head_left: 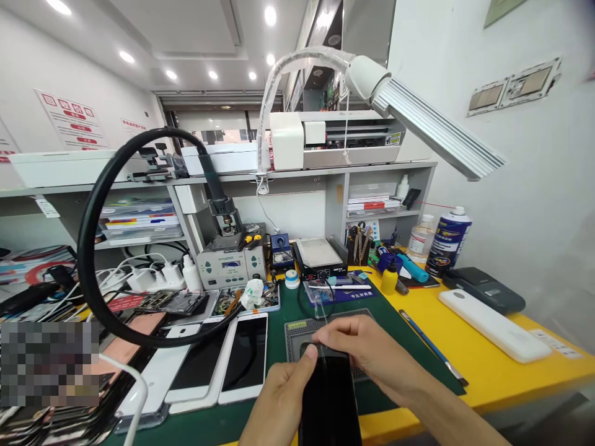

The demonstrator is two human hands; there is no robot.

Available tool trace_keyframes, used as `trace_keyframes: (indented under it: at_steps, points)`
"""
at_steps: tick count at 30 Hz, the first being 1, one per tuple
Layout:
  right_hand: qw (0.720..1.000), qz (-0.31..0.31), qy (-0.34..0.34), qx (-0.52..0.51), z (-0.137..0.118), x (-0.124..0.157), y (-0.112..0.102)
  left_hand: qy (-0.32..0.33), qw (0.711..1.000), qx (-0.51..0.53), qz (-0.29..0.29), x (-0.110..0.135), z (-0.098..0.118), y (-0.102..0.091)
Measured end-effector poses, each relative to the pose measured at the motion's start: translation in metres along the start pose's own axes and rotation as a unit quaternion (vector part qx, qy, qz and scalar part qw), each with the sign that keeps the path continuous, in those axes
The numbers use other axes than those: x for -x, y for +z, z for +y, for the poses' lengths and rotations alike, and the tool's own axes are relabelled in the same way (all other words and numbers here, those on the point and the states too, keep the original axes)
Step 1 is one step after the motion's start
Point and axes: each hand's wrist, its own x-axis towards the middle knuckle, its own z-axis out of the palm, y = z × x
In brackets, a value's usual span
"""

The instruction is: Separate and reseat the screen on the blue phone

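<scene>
Black phone (331,399) at bottom centre, clamped in left hand (282,387), with right hand (357,337) at top edge, grasp unclear; might slip through too loose a hold.

Going off the black phone (331,399): to its right, past my right hand (356,334), I had a bare strip of green mat (398,325) to pass over, bounded by the blue tool (430,344) along the mat edge. To its left, white-framed phones (245,359) lay side by side, black hose (86,248) looping above, blocking low passes. Beyond it, a white stick (346,287) and the flat-topped unit (320,255) stood in the way.
</scene>
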Motion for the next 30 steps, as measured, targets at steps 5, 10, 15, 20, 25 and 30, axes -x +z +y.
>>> trace_keyframes:
  at_steps: [5, 10, 15, 20, 25, 30]
  points:
    - [0.99, 0.032, -0.086, 0.103, -0.019, -0.016, -0.009, 0.032, 0.982, 0.184, -0.023, -0.009, 0.002, 0.005]
    - [0.963, 0.03, -0.181, 0.197, -0.046, -0.047, -0.021, 0.038, 0.961, 0.272, -0.012, -0.017, 0.031, 0.012]
    - [0.931, 0.026, -0.242, 0.272, -0.062, -0.09, -0.034, -0.021, 0.925, 0.354, -0.133, -0.031, 0.057, 0.012]
    - [0.884, 0.076, -0.31, 0.342, -0.047, -0.124, -0.042, -0.024, 0.91, 0.39, -0.14, -0.06, 0.059, 0.001]
    - [0.835, 0.124, -0.37, 0.388, -0.02, -0.134, -0.038, -0.048, 0.899, 0.42, -0.119, -0.078, 0.052, -0.007]
    - [0.821, 0.12, -0.385, 0.405, -0.014, -0.129, -0.033, -0.048, 0.885, 0.454, -0.094, -0.086, 0.049, -0.012]
